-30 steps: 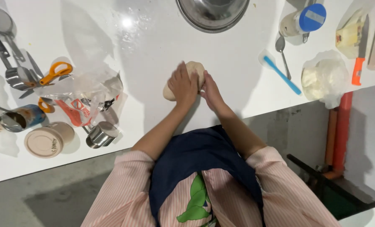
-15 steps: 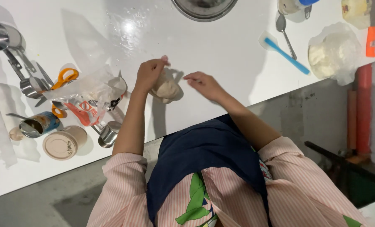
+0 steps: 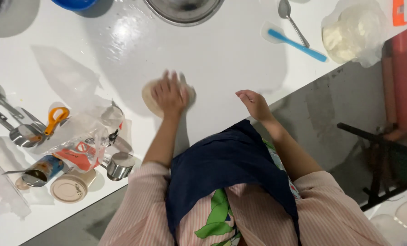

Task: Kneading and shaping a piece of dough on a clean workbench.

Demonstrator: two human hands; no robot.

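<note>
Your left hand point(image 3: 169, 95) presses flat, fingers spread, on the dough point(image 3: 153, 98) against the worktop point(image 3: 240, 68); your right hand point(image 3: 255, 104) rests loosely curled, empty, near the edge

My left hand point(image 3: 169, 94): palm down, fingers point(image 3: 167, 78) spread flat, arm extended. My right hand point(image 3: 254, 104): loosely curled, empty, forearm bent.

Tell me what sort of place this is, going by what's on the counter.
Likely a kitchen or baking workspace: the left hand presses a flat pale dough round on a white counter, with a steel mixing bowl and a blue-handled spatula nearby.
</note>
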